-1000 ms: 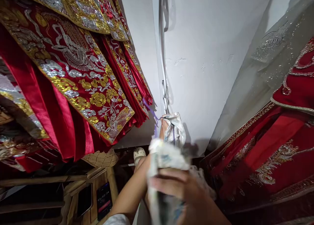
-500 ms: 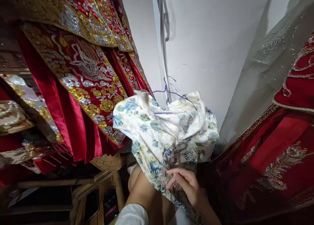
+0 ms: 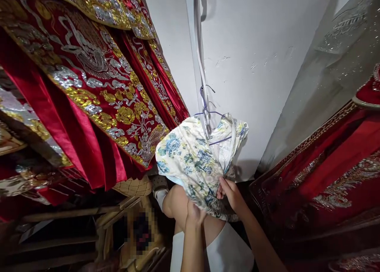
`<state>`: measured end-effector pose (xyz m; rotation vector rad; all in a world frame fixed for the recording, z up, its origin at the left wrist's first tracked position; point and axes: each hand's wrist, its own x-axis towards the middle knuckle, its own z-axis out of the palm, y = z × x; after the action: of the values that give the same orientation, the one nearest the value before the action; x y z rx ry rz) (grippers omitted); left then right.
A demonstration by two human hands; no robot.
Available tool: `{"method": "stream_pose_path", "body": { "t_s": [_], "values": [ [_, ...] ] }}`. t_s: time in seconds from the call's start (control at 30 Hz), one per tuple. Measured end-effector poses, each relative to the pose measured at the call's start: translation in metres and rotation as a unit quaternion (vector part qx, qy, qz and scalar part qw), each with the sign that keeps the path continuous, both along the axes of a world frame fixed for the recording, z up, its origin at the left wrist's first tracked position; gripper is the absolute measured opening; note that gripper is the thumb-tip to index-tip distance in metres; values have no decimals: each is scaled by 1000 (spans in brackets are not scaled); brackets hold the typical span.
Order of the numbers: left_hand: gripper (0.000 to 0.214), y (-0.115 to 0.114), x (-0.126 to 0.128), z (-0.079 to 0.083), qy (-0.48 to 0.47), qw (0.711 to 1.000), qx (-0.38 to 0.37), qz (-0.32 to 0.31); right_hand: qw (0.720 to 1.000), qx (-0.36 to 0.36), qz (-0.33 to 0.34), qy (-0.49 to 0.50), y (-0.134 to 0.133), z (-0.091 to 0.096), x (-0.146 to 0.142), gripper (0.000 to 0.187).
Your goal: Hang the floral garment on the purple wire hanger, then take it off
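Note:
A short-sleeved white floral top (image 3: 194, 157) with blue flowers hangs before me on a thin purple hanger (image 3: 204, 106), its lower part gathered over my legs. My left hand (image 3: 194, 212) grips the bottom edge of the cloth, its fingers partly hidden beneath the fabric. On the top's front, near the right side of the opening, my right hand (image 3: 230, 193) pinches the cloth between thumb and fingers. The neckline gapes, and the hanger's bar shows inside it.
Red embroidered costumes hang at left (image 3: 103, 86) and right (image 3: 326, 177). A sheer sequinned fabric (image 3: 314, 74) drapes on the right. Ahead is a white wall (image 3: 249, 34) with a narrow upright strip (image 3: 197, 46). A wooden frame (image 3: 102, 224) stands low left, near a woven hat-like item (image 3: 135, 186).
My left hand has come into view and taken hold of the bottom edge. My right hand has moved up the cloth. The top has swung and turned, and the view has shifted.

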<state>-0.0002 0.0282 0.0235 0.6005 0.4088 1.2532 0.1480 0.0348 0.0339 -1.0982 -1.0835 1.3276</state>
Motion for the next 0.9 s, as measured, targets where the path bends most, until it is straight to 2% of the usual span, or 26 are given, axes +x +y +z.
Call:
{"method": "stream_pose_path", "body": {
  "t_s": [0.1,0.17,0.3,0.37,0.5,0.67,0.73,0.8,0.9],
  "values": [
    [46,-1,3,4,147,984,-11,97,999,-11,-13,38,5,-2,-15,66],
    [48,-1,6,4,186,971,-13,150,998,-19,-30,58,7,-5,-21,63],
    [52,2,18,-4,131,972,-40,189,995,-44,-60,72,8,-4,-18,59],
    [54,4,23,-7,106,972,-72,198,996,-20,-63,62,5,1,-10,55],
    [52,10,26,-7,79,966,-112,220,998,67,-21,-2,-2,13,3,46],
    [51,14,31,-10,98,966,-113,209,999,48,11,-22,-8,18,5,41],
    [48,15,32,-10,105,966,-104,215,999,44,-11,-11,-9,18,5,41],
    [39,17,28,-11,122,958,-91,242,997,43,-61,14,-9,17,7,42],
    [26,22,14,-11,151,918,-82,359,985,16,-162,60,-8,14,13,40]
  ]
}}
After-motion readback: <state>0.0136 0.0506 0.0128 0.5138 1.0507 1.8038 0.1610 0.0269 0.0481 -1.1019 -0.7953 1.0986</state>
